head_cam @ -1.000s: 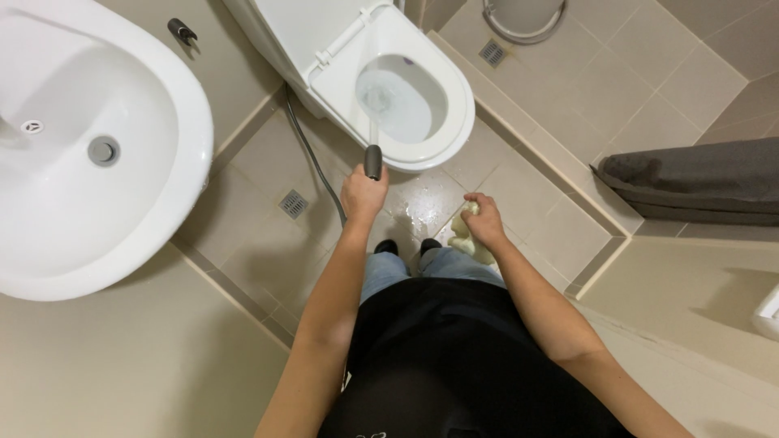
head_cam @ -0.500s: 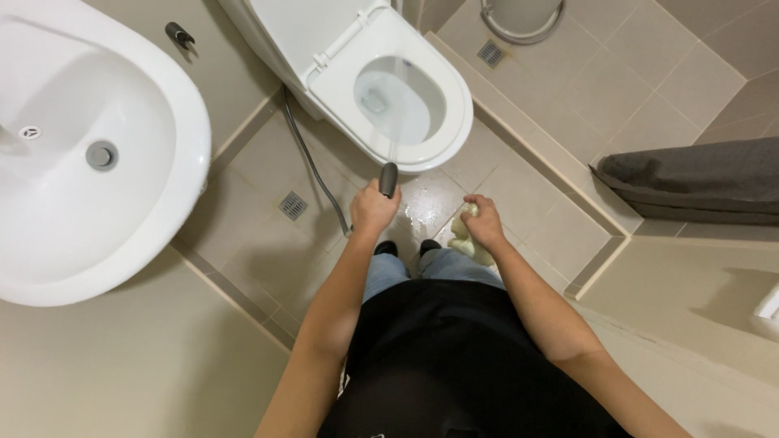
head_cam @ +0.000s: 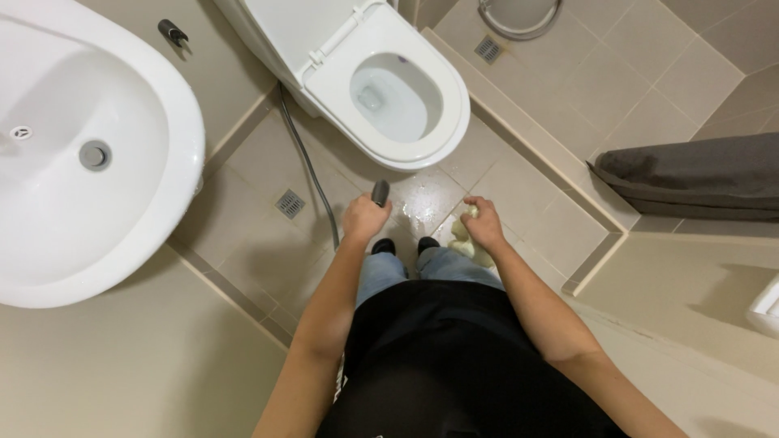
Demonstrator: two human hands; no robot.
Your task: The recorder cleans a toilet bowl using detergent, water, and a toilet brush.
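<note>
I look down at a white toilet [head_cam: 389,97] with its seat down and water in the bowl. My left hand [head_cam: 363,219] grips a dark spray nozzle [head_cam: 380,192] whose grey hose [head_cam: 307,162] runs back toward the wall beside the toilet. The nozzle points at the wet tiles in front of the bowl. My right hand [head_cam: 485,225] holds a crumpled pale yellow cloth [head_cam: 464,242] low, just right of my knees. Both hands are in front of the toilet's front rim.
A white washbasin [head_cam: 89,154] fills the left side. A floor drain [head_cam: 290,203] sits by the hose. A raised tile kerb [head_cam: 527,154] divides off the shower area, with a second drain [head_cam: 487,50]. A dark grey towel [head_cam: 690,174] hangs at right.
The water stream into the bowl has stopped. My left hand has pulled the nozzle back from the bowl rim and lowered it toward the floor tiles. My right hand stays put.
</note>
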